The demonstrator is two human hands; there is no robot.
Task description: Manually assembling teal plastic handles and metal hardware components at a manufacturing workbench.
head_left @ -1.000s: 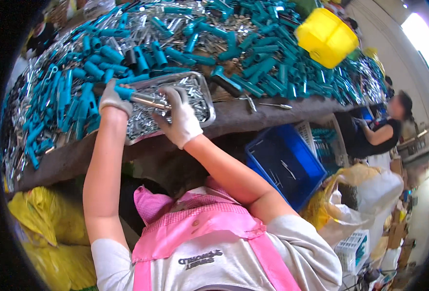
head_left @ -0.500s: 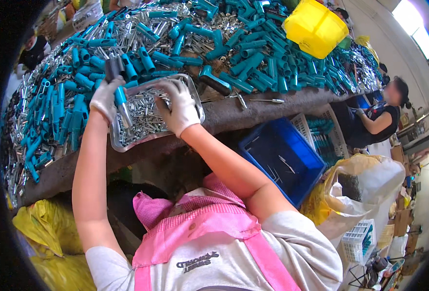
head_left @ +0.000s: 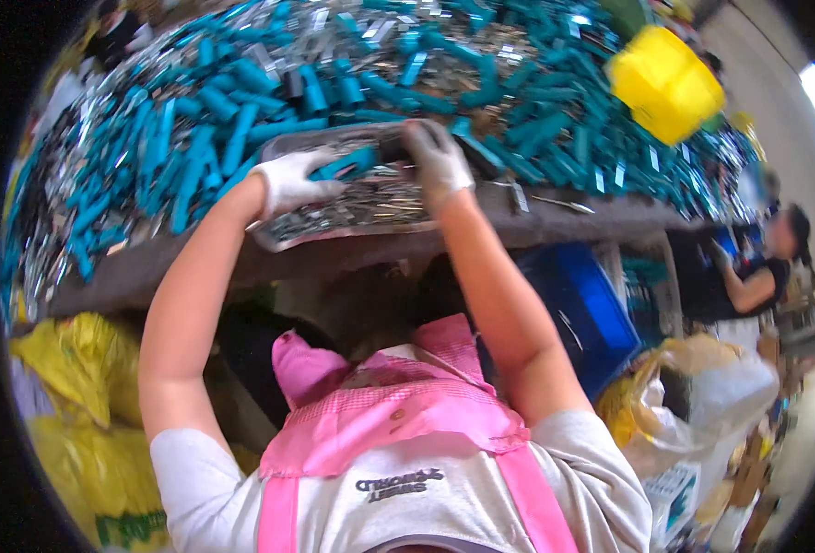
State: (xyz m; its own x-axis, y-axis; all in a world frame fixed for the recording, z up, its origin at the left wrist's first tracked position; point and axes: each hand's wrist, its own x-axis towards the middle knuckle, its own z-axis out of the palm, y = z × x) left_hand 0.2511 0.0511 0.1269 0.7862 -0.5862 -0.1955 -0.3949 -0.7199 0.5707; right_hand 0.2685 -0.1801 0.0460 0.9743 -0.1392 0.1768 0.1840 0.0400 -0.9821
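Observation:
A shallow metal tray [head_left: 289,236] full of small silver metal parts sits at the near edge of a long workbench [head_left: 555,221]. My left hand [head_left: 289,181], in a white glove, rests on the tray's left side and grips a teal tool handle [head_left: 347,164]. My gloved right hand [head_left: 437,158] is curled over the tray's far right rim, next to a dark handle. Behind the tray lies a big heap of teal-handled tools [head_left: 241,101] mixed with bare metal blades.
A yellow plastic bin [head_left: 665,83] sits on the heap at the far right. A blue crate [head_left: 580,304] stands under the bench. Yellow sacks [head_left: 76,396] lie at my left, white bags [head_left: 721,405] at my right. Another person [head_left: 768,267] works farther along the bench.
My view has tipped down slightly. My left hand has shifted right across the tray with the teal handle. My right hand has moved up from the tray's middle to its far rim.

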